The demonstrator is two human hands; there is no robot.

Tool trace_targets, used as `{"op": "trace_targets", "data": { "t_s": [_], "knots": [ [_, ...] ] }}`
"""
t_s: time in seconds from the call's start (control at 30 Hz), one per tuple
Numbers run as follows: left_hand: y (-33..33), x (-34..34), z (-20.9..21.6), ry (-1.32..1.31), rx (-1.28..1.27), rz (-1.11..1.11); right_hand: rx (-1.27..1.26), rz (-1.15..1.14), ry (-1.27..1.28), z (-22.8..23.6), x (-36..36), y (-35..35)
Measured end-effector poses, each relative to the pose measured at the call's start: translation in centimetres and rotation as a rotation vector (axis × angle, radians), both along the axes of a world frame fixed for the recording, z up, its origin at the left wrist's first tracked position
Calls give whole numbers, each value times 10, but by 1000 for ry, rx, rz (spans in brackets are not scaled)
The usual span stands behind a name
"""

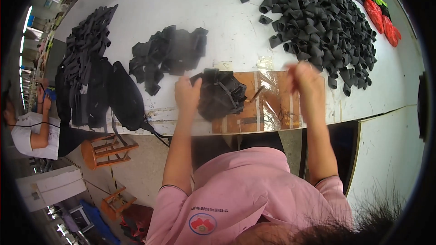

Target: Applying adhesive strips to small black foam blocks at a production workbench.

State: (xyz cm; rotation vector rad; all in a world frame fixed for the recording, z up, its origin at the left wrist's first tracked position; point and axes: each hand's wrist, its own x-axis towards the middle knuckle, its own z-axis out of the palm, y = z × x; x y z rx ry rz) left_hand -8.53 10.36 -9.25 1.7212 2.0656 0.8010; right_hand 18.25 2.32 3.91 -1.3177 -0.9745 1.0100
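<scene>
Black folded pieces (222, 94), seemingly fabric or foam, lie in a heap at the table's near edge, partly on a brown board. My left hand (186, 95) is at the heap's left side, thumb and fingers closed on the edge of a black piece. My right hand (304, 78) is raised over the board's right end, smeared by motion; whether it holds anything does not show. On the brown board (293, 95), covered with clear tape, lies a thin dark tool (257, 94), its kind unclear.
Many short black tubes (318, 27) are piled at the far right, beside red and yellow-green items (381, 20). Flat black pieces (170, 52) lie left of centre, with more stacked (88, 41) farther left. A black padded item (125, 97) hangs near the edge. Wooden stools (106, 150) and another person (38, 129) are at left.
</scene>
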Motion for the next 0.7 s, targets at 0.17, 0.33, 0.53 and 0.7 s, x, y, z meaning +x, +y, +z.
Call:
{"op": "trace_targets", "data": {
  "t_s": [0.17, 0.33, 0.53, 0.7],
  "knots": [
    [6, -15, -16, -123, 238, -127, -302, 317, 34, -21, -36, -44],
    [-29, 13, 92, -631, -155, -345, 62, 220, -404, -11, -64, -42],
    [-78, 57, 120, -1005, -459, -550, -271, 213, 418, -22, -63, -34],
    [-100, 74, 102, -1655, -392, -443, -307, 243, 902, -26, -54, -37]
  ]
}}
